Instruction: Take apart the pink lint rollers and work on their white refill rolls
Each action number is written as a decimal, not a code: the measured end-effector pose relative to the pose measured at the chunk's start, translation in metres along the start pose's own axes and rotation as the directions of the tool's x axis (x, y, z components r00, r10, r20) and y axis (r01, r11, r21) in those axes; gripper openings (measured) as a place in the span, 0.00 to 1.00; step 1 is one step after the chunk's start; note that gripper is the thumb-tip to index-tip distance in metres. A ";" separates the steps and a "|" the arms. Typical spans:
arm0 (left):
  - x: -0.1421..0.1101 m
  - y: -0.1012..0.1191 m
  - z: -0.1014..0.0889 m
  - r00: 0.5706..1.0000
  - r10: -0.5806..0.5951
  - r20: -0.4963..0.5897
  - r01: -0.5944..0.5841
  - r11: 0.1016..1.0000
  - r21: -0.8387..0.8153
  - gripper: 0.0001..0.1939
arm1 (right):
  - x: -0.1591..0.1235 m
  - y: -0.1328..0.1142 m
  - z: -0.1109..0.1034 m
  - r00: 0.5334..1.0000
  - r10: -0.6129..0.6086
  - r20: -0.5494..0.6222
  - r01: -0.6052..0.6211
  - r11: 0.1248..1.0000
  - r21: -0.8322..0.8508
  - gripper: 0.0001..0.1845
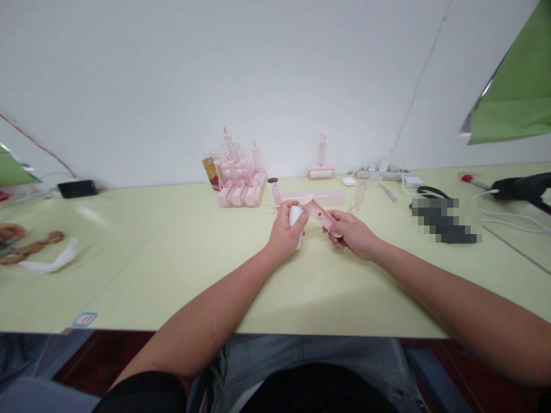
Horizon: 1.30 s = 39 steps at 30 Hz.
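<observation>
My left hand [280,234] is closed around a white roll [295,215], one end of which shows between thumb and fingers. Pinched in my right hand [355,234] is a pink curved lint roller cover [317,212] with a round hole in its middle. The cover slants across from my right fingers, and its upper end comes close to or touches the roll; I cannot tell which. Just behind my hands lie a long translucent pink cover [331,198] and a loose pink handle [359,197]. Another pink handle [276,193] stands behind my left hand.
Several pink lint rollers [239,192] stand grouped by the wall, beside a yellow-labelled bottle [210,172]. One lint roller [321,172] stands apart. To the right are a knife [388,193], cables, a pixelated dark object [445,221] and a black glue gun [523,189]. Another person's hand [12,230] is at far left.
</observation>
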<state>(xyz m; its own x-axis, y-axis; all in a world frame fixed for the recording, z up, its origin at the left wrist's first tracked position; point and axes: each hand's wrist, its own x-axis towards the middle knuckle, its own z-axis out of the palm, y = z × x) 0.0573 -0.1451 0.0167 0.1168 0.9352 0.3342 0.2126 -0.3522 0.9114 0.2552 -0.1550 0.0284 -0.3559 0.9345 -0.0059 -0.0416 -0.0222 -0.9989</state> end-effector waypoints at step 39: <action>-0.003 0.002 0.003 1.000 0.029 0.005 -0.027 0.985 -0.172 0.27 | 0.000 0.019 0.005 0.964 -0.262 0.054 0.246 0.792 -0.558 0.10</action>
<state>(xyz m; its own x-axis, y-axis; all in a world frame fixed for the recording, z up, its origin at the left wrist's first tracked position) 0.0607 -0.1489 0.0170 0.1277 0.9246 0.3588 0.0397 -0.3663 0.9297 0.2492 -0.1570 0.0093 -0.3825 0.8871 0.2582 0.4003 0.4110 -0.8190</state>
